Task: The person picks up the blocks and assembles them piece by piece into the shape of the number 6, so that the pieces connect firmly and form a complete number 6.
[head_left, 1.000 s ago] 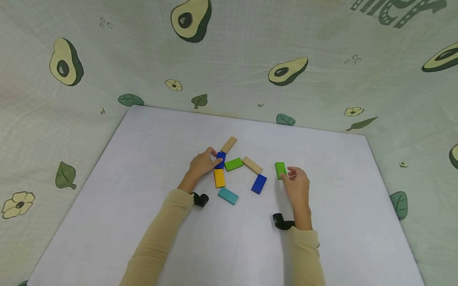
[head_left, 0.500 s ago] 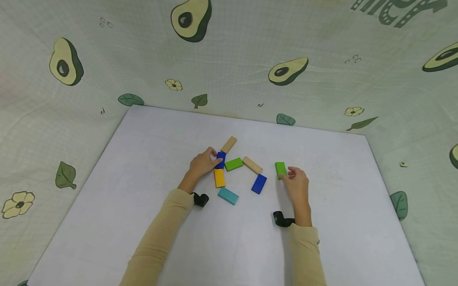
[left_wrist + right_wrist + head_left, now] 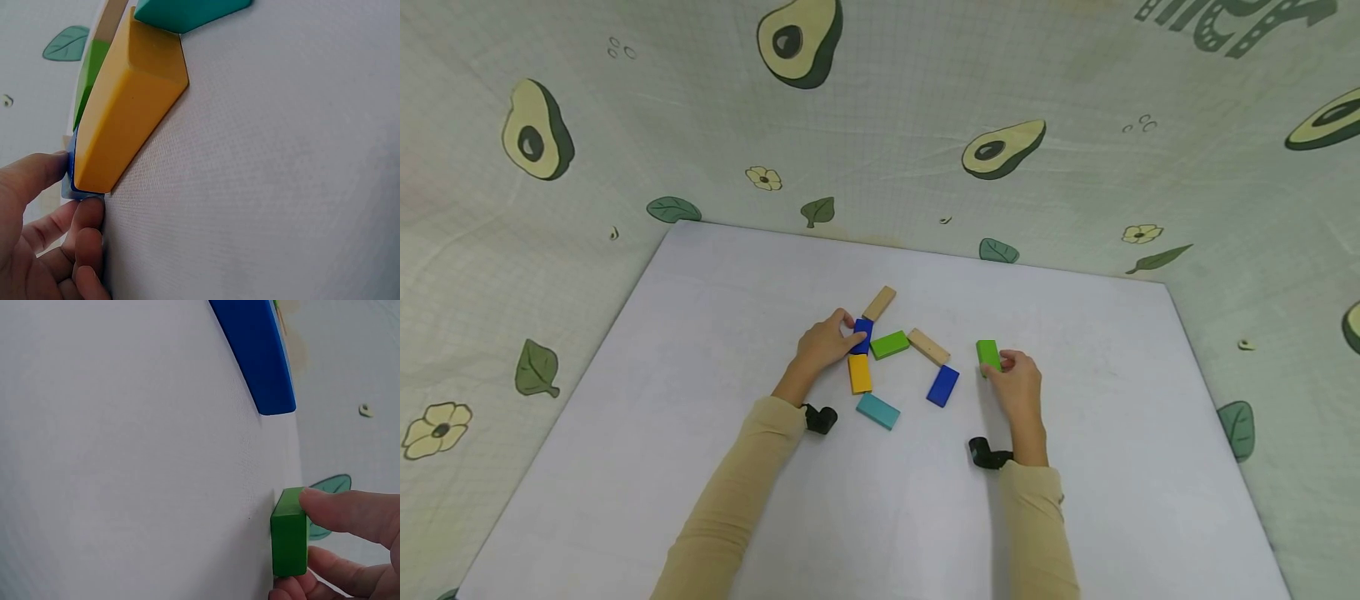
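Observation:
My left hand [image 3: 823, 343] pinches a blue block [image 3: 862, 337] between thumb and fingers. In the left wrist view a yellow block [image 3: 122, 115] hides most of that blue block. My right hand [image 3: 1021, 390] is at a green block [image 3: 988, 354] lying apart on the right. The right wrist view shows its thumb on one side of this green block [image 3: 290, 540] and fingers at the other. Against the left blue block lie a second green block [image 3: 890, 345], a plain wooden block [image 3: 880, 303] and the yellow block, at its near end.
Another plain wooden block [image 3: 929, 347] angles down to a second blue block [image 3: 943, 386]. A teal block [image 3: 878, 411] lies below the yellow one. All rest on a white tabletop [image 3: 880, 517], with patterned cloth [image 3: 880, 125] rising behind and at both sides.
My right hand has shifted slightly left and forward, farther onto the green block. The left hand and the blocks look unmoved.

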A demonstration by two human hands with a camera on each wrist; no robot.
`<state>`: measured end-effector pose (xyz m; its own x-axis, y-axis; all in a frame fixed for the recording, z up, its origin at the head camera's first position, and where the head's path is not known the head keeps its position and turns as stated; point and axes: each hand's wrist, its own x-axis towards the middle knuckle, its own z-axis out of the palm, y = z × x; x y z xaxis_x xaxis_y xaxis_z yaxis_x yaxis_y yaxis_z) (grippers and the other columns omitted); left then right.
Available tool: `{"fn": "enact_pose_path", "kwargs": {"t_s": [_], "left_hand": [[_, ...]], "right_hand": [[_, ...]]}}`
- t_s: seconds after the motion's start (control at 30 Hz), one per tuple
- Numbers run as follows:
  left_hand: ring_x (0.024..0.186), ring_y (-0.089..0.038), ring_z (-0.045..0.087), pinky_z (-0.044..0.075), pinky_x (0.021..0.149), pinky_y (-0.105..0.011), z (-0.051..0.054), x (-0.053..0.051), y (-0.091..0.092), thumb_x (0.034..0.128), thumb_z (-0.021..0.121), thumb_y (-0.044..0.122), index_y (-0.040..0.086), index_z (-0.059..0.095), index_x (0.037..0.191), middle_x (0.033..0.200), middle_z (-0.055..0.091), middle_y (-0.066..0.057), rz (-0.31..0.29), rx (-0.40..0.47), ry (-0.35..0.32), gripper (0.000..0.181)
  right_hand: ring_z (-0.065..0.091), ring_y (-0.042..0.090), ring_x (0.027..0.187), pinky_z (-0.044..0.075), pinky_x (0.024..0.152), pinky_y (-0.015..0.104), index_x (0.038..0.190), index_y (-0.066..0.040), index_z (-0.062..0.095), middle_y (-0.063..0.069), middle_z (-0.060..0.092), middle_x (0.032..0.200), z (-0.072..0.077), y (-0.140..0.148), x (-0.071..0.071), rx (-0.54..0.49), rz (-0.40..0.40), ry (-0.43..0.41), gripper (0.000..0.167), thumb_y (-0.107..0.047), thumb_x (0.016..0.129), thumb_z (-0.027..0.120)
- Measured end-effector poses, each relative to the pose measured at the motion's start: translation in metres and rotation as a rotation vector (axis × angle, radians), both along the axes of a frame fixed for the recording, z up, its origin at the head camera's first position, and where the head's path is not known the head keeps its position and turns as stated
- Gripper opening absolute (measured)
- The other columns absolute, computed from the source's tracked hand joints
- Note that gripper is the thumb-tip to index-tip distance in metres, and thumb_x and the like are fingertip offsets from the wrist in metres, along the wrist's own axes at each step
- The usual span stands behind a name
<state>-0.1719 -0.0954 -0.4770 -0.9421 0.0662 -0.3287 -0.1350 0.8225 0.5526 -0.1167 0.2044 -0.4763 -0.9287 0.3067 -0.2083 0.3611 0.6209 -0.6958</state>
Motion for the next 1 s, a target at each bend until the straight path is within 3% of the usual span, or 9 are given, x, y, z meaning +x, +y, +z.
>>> {"fn": "enact_pose_path", "kwargs": {"t_s": [0.47, 1.0], "left_hand": [[0.067, -0.020, 0.050, 0.033, 0.057, -0.026, -0.0020, -0.0014, -0.0001, 0.0902, 0.056, 0.043, 0.016, 0.050, 0.116, 0.078, 0.054, -0.006, -0.008, 0.000, 0.009, 0.038], [0.068, -0.020, 0.050, 0.032, 0.058, -0.026, -0.0005, -0.0002, 0.0002, 0.0905, 0.055, 0.043, 0.016, 0.050, 0.115, 0.077, 0.054, -0.006, -0.011, -0.001, 0.018, 0.037]], "right_hand": [[0.052, 0.030, 0.098, 0.044, 0.081, 0.039, 0.122, 0.005, 0.052, 0.022, 0.055, 0.109, -0.0040, 0.0041, -0.0054, -0.019, -0.028, -0.048, 0.050, -0.024, 0.083, 0.066], [0.053, 0.032, 0.101, 0.045, 0.083, 0.042, 0.120, 0.004, 0.054, 0.024, 0.055, 0.110, -0.0005, 0.0059, 0.0013, -0.009, -0.018, 0.001, 0.046, -0.019, 0.083, 0.066]]}}
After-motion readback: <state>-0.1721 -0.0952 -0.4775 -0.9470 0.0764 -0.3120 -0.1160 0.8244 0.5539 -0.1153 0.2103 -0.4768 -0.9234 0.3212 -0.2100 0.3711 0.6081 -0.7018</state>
